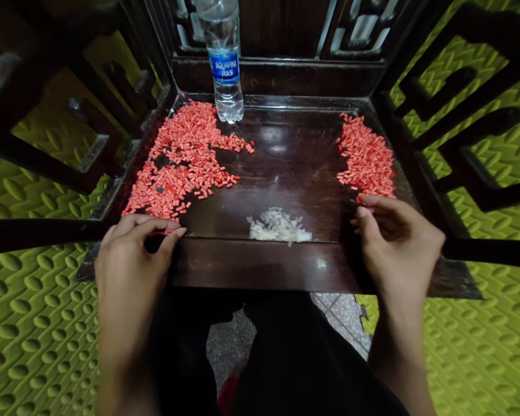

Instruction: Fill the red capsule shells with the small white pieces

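The left hand (pixel 127 254) rested at the near left corner of the dark wooden surface (pixel 286 167), its fingers curled toward the thumb in a narrow pinching grip right at the near edge of the large red pile (pixel 179 159); whether a pellet sat between the fingertips could not be told. That large pile of small red pellets spread from the near left corner back toward the far left, with a few dark specks among them. The right hand (pixel 392 240) lay at the near right side, its fingers bent and drawn close together in a narrow grip, the fingertips touching the near end of the smaller red pile (pixel 366 159); what it held, if anything, could not be made out. This smaller pile ran along the right edge of the surface, well apart from the large one. Between the two hands, near the front edge, sat a little heap of white pellets (pixel 279 226), touched by neither hand. A clear water bottle (pixel 224 60) with a blue label stood upright at the far side, just beside the large red pile. Green patterned floor mats (pixel 39 323) lay on both sides.
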Motion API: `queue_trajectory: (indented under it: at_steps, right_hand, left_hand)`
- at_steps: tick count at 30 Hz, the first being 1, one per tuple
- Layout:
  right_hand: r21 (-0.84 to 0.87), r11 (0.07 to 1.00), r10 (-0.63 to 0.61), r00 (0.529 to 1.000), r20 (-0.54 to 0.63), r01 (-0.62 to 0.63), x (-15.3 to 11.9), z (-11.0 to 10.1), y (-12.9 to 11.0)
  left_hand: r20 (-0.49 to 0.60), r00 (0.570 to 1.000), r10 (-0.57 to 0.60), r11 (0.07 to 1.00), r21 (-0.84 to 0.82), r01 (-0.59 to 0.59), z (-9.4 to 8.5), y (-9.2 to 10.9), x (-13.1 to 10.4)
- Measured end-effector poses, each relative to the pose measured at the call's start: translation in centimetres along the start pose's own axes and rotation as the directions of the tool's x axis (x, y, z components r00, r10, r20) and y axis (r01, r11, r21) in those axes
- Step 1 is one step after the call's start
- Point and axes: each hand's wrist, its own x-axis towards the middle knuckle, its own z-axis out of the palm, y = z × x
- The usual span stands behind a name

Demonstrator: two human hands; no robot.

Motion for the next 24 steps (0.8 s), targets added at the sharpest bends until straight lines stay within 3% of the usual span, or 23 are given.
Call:
queue_trajectory:
  at_steps: [2,5,9,12,14,18,24]
  right_hand:
    - [-0.036,0.998,-0.050,0.997,0.060,0.053,-0.4,0.1,0.1]
    - [-0.092,0.966,-0.221,0.958,0.180,0.241,-0.4,0.1,-0.1]
    - [-0.035,0.883,-0.414,0.811,0.414,0.469,-0.3,0.1,-0.6]
    - [0.010,0.830,-0.461,0.675,0.576,0.558,-0.4,0.1,-0.8]
    - [0.035,0.802,-0.472,0.596,0.650,0.596,-0.4,0.0,-0.9]
    - [0.069,0.742,-0.510,0.496,0.702,0.666,-0.4,-0.4,-1.1]
    - [0.094,0.651,-0.571,0.403,0.715,0.754,-0.5,-0.4,-1.5]
  left_hand:
    - [0.002,1.000,0.003,1.000,0.007,-0.003,0.3,-0.2,0.1]
    - [-0.050,0.999,0.006,1.000,-0.012,-0.006,0.7,-1.0,0.0]
    - [-0.129,0.992,-0.010,0.991,-0.137,-0.008,1.3,-1.0,-0.2]
    - [-0.134,0.991,-0.025,0.949,-0.313,-0.019,2.1,1.3,-0.4]
    - [-0.058,0.997,-0.041,0.854,-0.520,0.005,2.8,3.6,-0.6]
    - [0.131,0.991,-0.032,0.652,-0.749,0.120,4.7,7.4,-1.3]
    - [0.136,0.988,-0.066,0.638,-0.756,0.147,5.7,7.9,-1.4]
